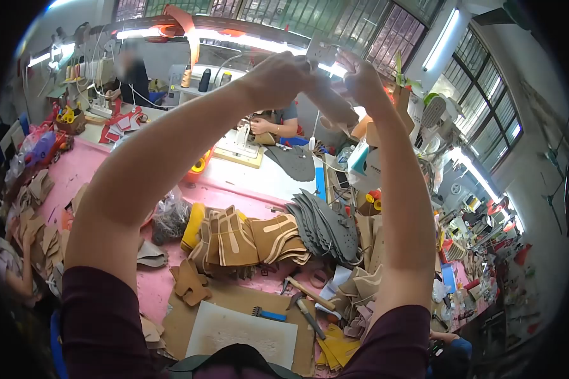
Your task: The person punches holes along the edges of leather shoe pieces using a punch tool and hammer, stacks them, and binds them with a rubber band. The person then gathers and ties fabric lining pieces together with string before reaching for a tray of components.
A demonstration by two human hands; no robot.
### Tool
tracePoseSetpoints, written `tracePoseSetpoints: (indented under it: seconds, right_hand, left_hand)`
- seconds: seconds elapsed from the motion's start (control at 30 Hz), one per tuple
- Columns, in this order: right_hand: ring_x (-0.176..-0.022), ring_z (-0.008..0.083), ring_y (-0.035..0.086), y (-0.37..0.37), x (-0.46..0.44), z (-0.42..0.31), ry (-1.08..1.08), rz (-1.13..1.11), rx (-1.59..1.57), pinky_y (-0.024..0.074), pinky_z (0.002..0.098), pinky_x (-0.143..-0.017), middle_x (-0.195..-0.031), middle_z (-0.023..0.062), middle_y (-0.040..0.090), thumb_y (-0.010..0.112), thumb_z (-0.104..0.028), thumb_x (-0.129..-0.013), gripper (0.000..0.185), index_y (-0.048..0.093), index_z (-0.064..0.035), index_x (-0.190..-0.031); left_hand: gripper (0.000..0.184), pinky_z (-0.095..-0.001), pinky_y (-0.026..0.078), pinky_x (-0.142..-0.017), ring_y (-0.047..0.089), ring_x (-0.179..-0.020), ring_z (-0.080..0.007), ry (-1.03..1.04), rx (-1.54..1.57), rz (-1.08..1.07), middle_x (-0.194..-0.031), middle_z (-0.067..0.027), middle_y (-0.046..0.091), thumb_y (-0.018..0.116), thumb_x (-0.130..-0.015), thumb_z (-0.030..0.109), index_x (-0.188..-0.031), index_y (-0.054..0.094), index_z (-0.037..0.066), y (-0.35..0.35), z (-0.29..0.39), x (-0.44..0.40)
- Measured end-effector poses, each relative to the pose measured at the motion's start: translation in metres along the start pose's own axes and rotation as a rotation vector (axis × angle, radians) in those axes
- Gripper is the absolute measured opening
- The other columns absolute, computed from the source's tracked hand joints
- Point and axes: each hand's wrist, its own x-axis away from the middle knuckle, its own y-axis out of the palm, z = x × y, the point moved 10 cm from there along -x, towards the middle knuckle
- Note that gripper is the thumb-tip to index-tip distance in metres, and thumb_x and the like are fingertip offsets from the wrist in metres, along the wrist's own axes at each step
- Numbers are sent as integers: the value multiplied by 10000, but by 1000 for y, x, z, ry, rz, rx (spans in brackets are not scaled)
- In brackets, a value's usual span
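Observation:
Both of my arms are raised high in front of me. My left hand (281,79) is near the top centre, its fingers curled together by a pale, blurred object that runs between the hands. My right hand (362,81) is just to its right with bent fingers, close to the same blurred object. What each hand grips is too smeared to name. Below the arms, a stack of brown and tan cut pieces (234,239) lies beside a pile of grey pieces (325,227).
A white board (240,333), a blue-handled brush (270,314) and hammers (313,294) lie on the pink table (224,197). Across it, a co-worker's hand (260,126) is at a sewing machine (237,142). Another person (134,79) sits at the back left.

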Motion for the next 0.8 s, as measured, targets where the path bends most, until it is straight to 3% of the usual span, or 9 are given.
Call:
tracePoseSetpoints:
  seconds: [0.13, 0.2, 0.3, 0.37, 0.53, 0.57, 0.63, 0.73, 0.8]
  right_hand:
    - [-1022, 204, 642, 2, -37, 34, 241, 42, -287, 554, 301, -734, -1240, 198, 626, 490, -55, -815, 511, 517, 73, -1308]
    - [-909, 150, 635, -9, -63, 54, 124, 96, -81, 509, 188, -657, -1224, 190, 634, 474, -33, -887, 428, 534, 54, -1302]
    - [-837, 153, 621, -5, -73, 69, 242, 79, 65, 508, 222, -695, -1212, 168, 648, 500, -94, -911, 401, 566, 24, -1288]
    - [-840, 157, 618, -9, -96, 74, 93, 76, 287, 499, 260, -750, -1214, 137, 652, 501, -159, -920, 417, 571, -20, -1306]
    - [-838, 194, 626, -24, -137, 116, 49, 96, 485, 488, 280, -778, -1197, 122, 660, 515, -196, -920, 423, 576, -37, -1307]
    - [-838, 194, 626, -27, -147, 129, 61, 96, 490, 488, 280, -778, -1197, 122, 660, 515, -196, -920, 423, 576, -37, -1307]
    - [-1055, 222, 564, -27, -171, 153, 126, 21, 534, 427, 323, -936, -1290, 145, 592, 489, -204, -936, 418, 562, -68, -1324]
    - [-1271, 251, 503, -21, -185, 170, 182, -60, 586, 366, 367, -1095, -1382, 168, 523, 463, -212, -953, 414, 549, -98, -1342]
    - [-1249, 246, 520, -17, -169, 163, 145, -59, 590, 376, 368, -1082, -1348, 158, 551, 450, -199, -952, 399, 568, -81, -1315]
  left_hand:
    - [372, -425, 480, -875, 622, -973, -245, 46, -1, 52, -1016, -65, 644, 667, -752, 0, -1095, 598, 125, 17, -36, -17]
    - [411, -426, 475, -902, 617, -1015, -278, -171, 42, -217, -1157, -89, 624, 647, -759, -9, -1150, 590, 105, 41, -64, -27]
    - [368, -424, 447, -957, 617, -1024, -283, -217, 153, -240, -1102, -115, 644, 672, -726, 28, -1089, 628, 74, 72, -94, -35]
    - [336, -422, 418, -1011, 618, -1033, -289, -257, 253, -245, -1047, -141, 665, 698, -693, 64, -1027, 666, 43, 97, -122, -47]
    - [206, -396, 490, -887, 634, -965, -307, -105, 0, -140, -967, -131, 678, 605, -740, -32, -916, 685, 36, 98, -132, -65]
    - [205, -396, 491, -884, 637, -958, -302, -234, 87, -152, -963, -125, 680, 609, -742, -26, -923, 684, 35, 95, -137, -68]
    - [204, -396, 492, -880, 640, -952, -298, -362, 181, -169, -959, -119, 681, 612, -745, -19, -929, 682, 34, 102, -140, -69]
    - [204, -391, 475, -903, 643, -947, -298, -216, 30, -88, -962, -118, 686, 630, -741, 4, -935, 684, 37, 137, -146, -86]
    - [215, -392, 458, -925, 637, -969, -294, 218, 279, -343, -977, -114, 688, 631, -744, 10, -948, 685, 47, 222, -134, -96]
